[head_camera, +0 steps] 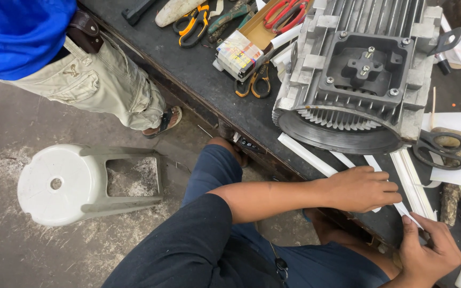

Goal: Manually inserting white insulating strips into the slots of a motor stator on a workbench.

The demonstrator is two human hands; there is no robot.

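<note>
My left hand (359, 188) rests on the dark workbench's (198, 69) near edge, its fingers pinching a narrow white paper strip (407, 214). Lower right, my right hand (429, 248) grips the same strip's other end between thumb and fingers. Just beyond the hands stands a grey ribbed motor housing (356, 69), its slotted open end facing me. More white strips (306, 154) lie flat in front of the housing, beside the left hand.
Black scissors (439, 148) lie right of the housing; orange-handled scissors (254, 81), pliers and a small box (239, 52) sit at the back. A toppled white plastic stool (81, 181) lies on the concrete floor. Another person in blue shirt and khaki shorts (97, 74) stands upper left.
</note>
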